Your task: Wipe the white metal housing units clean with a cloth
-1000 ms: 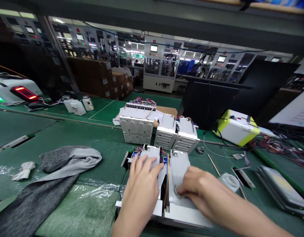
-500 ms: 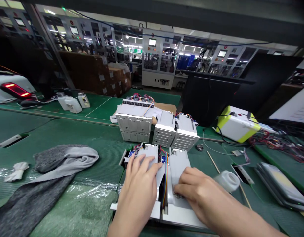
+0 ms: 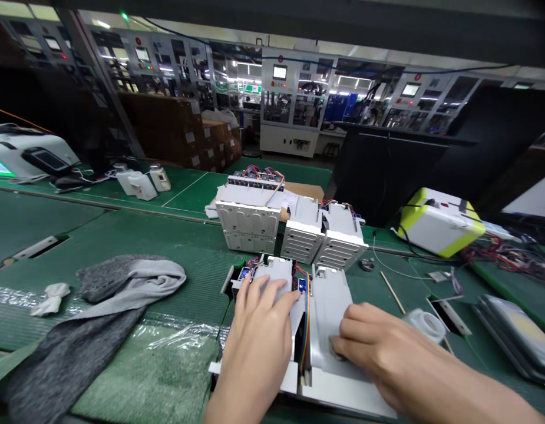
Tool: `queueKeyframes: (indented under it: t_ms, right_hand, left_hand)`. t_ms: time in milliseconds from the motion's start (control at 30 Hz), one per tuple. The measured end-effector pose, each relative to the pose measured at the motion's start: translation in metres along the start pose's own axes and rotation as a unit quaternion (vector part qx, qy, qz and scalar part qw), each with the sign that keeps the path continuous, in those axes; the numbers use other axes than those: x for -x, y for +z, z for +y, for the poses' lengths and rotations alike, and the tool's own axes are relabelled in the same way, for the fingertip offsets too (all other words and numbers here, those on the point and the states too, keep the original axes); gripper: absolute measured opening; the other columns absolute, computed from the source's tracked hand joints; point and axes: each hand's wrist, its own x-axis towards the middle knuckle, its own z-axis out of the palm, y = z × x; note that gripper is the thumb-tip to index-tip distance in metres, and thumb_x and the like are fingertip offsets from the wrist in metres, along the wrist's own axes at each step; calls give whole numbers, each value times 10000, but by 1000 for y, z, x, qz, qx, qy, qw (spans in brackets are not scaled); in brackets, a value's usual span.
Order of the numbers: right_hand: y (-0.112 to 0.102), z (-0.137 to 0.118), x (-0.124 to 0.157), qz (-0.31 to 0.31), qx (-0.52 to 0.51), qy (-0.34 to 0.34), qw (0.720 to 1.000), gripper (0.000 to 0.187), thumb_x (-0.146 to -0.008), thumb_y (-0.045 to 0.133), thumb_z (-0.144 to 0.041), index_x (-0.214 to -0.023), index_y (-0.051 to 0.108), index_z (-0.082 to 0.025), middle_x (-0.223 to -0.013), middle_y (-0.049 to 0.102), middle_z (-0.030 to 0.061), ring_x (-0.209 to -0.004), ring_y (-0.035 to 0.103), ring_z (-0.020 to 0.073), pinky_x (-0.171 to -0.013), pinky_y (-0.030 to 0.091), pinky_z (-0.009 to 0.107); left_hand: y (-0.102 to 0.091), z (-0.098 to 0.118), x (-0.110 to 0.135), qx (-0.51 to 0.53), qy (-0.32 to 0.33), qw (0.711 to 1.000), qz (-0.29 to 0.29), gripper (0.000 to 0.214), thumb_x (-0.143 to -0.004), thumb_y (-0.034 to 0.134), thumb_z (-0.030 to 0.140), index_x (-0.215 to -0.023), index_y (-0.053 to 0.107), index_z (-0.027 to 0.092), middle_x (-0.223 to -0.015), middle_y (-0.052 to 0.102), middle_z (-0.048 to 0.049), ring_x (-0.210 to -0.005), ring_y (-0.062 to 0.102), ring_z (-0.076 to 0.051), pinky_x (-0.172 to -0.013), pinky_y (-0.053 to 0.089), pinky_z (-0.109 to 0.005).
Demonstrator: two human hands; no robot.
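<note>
A green workbench (image 3: pixel 122 229) spreads beneath everything, and beyond it brown cardboard boxes (image 3: pixel 161 126) stand stacked, their contents hidden. A grey cloth (image 3: pixel 122 300) lies twisted at the left, its long axis slanting from the near left corner up towards the middle. In front of the person, the left grey housing (image 3: pixel 276 269) and the right grey housing (image 3: pixel 329 294) lie side by side on the bench, smooth panels facing up, long axes running away from the person; their notched ends point to the far side and their wide white flanges lie nearest. Similar grey units (image 3: pixel 250 218) stand just behind them. The right hand (image 3: pixel 378 350) rests over the lower part of the right housing, fingers curled together in a pinch. The left hand (image 3: pixel 257 338) lies across the left housing with fingers extended and slightly spread, pressing on the panel and gripping nothing. White bottles (image 3: pixel 142 185) cluster at the back left, opaque, so what they hold cannot be told. A translucent jar (image 3: pixel 426 325) leans near the right forearm, contents unclear. A rainbow ribbon cable (image 3: pixel 306 330) runs lengthwise between the housings. Smallest is a greyish piece (image 3: pixel 335 347) pinched under the right fingertips against the panel, mostly covered.
</note>
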Motion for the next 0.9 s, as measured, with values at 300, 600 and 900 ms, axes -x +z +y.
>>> queueKeyframes:
  t_ms: [300,600,900]
  right_hand:
    - [-8,12,10,-12,11,31,999,291,-796,456,36,-826,616,-206,-808,601,33,-744,466,185,-646,327,312]
    - [8,27,-16,136,-29,58,989,326,-871,484,-45,-955,728,-245,-836,693,28,-819,559,189,-732,424,318]
    - [-9,88,-28,250,41,185,950,211,-877,543,-133,-939,743,-164,-904,718,83,-907,601,254,-809,475,399]
  left_hand:
    - [-1,0,0,1,-4,1000,-1,409,-860,443,67,-1114,675,289,-1205,659,-2,-1226,496,-260,-1129,328,-587]
    - [2,-2,0,5,7,1000,23,423,-855,414,57,-1089,685,280,-1167,675,-1,-1209,513,-265,-1102,357,-603]
    - [1,-3,-1,8,-5,1000,-1,432,-843,432,55,-1110,678,290,-1191,665,7,-1222,501,-253,-1132,317,-585]
